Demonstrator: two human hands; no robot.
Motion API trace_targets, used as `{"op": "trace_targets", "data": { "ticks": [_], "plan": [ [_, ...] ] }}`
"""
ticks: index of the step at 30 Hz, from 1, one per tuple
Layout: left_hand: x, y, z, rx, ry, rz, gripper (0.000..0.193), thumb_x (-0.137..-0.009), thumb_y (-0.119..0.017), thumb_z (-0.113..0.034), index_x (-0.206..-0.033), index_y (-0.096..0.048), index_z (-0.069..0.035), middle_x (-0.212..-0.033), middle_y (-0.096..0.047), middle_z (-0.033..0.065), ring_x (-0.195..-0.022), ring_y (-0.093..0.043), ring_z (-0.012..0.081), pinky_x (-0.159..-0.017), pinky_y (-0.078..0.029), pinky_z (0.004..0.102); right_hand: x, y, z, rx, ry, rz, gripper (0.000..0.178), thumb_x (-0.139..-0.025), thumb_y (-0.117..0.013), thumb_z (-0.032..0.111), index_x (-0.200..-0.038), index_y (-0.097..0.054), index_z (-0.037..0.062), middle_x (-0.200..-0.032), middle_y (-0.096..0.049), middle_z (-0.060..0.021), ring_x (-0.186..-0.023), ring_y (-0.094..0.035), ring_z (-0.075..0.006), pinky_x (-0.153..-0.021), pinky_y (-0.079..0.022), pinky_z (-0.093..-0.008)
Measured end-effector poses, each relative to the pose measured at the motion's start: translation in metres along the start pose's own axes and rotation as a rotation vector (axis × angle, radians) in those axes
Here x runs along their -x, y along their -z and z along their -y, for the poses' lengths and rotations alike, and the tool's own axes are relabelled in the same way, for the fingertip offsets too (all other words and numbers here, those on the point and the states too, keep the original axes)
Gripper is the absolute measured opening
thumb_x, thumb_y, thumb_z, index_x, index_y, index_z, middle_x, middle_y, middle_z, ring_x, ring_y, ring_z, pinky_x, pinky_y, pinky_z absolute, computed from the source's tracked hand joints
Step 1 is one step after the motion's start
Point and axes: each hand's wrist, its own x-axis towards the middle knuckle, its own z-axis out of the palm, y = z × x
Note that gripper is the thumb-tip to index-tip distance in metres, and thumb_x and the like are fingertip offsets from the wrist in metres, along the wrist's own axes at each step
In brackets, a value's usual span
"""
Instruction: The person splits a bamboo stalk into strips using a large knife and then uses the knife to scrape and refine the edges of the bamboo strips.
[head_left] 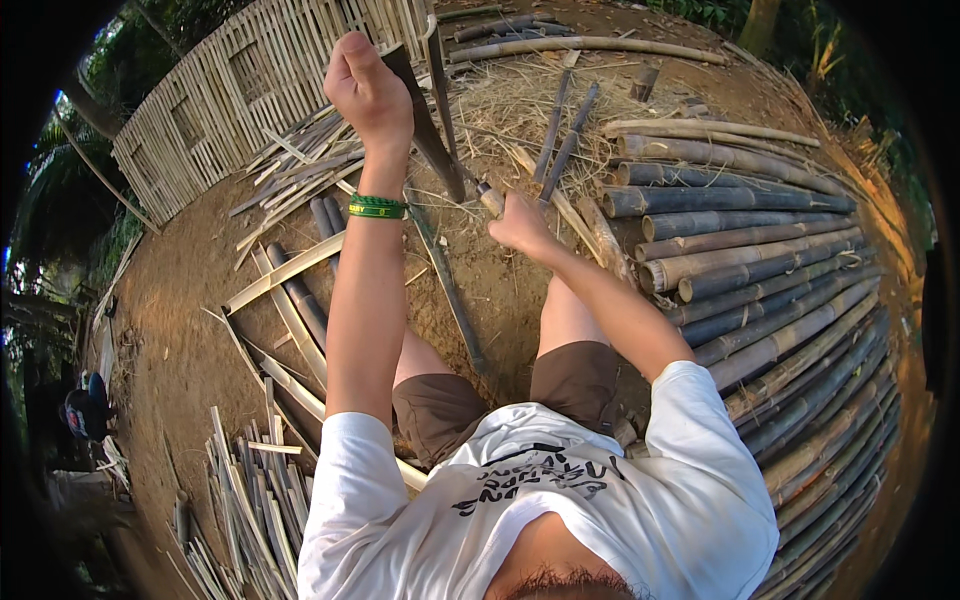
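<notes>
High up in front of me, my left hand is closed at the upper part of a dark split bamboo piece; its fingers are partly turned away. A second, thinner bamboo strip stands right beside that piece. My right hand grips the pale, dark-collared handle of a knife. Its blade points up and left to the lower end of the bamboo, and most of it is hard to make out. Between my knees, a long dark bamboo strip lies on the dirt.
Bamboo poles are stacked along my right. Split slats lie in a heap at lower left, with more strips by my left leg. A slatted bamboo fence stands at the far left. At the left edge is a dark, unclear shape.
</notes>
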Motion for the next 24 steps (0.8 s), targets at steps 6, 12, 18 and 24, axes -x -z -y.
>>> {"op": "trace_targets", "data": {
  "ticks": [6,12,18,24],
  "plan": [
    [-0.019,0.004,0.03,0.028,0.024,-0.009,0.069,-0.107,-0.032,-0.061,-0.065,-0.033,-0.005,-0.063,-0.037,0.0005,-0.061,-0.031,0.0111,-0.056,-0.028,0.0313,-0.006,-0.037,0.016,-0.093,-0.018,-0.008,0.038,-0.076,-0.078,0.024,-0.098,-0.069,-0.0059,-0.096,-0.071,-0.0276,-0.095,-0.071,-0.0431,-0.083,-0.056,-0.0489],
    [-0.036,0.022,0.053,0.243,0.237,0.179,0.058,-0.102,-0.033,-0.06,-0.074,-0.043,-0.009,-0.053,-0.044,0.008,-0.048,-0.039,0.0173,-0.045,-0.032,0.0309,-0.048,-0.035,-0.031,-0.311,0.02,0.198,0.021,-0.077,-0.076,0.013,-0.087,-0.063,-0.0014,-0.075,-0.066,-0.0127,-0.063,-0.065,-0.0226,-0.061,-0.052,-0.039],
    [-0.033,0.038,0.108,-0.435,-0.171,-0.042,0.032,-0.108,-0.05,-0.016,-0.136,-0.053,0.0,-0.102,-0.065,0.0135,-0.085,-0.06,0.022,-0.08,-0.052,0.0359,-0.082,0.005,-0.059,-0.755,0.09,0.507,0.016,-0.077,-0.073,0.003,-0.082,-0.058,0.0016,-0.069,-0.06,-0.0053,-0.056,-0.059,-0.0138,-0.055,-0.048,-0.0329],
    [-0.045,0.029,0.068,-0.081,0.176,-0.12,0.062,-0.11,-0.033,-0.054,-0.071,-0.05,-0.008,-0.062,-0.042,-0.0014,-0.06,-0.04,0.0121,-0.058,-0.032,0.0358,-0.072,-0.049,-0.007,-0.031,0.039,0.047,0.031,-0.081,-0.071,0.022,-0.099,-0.067,-0.0026,-0.095,-0.072,-0.0218,-0.087,-0.072,-0.0361,-0.079,-0.056,-0.0432]
  ]
}}
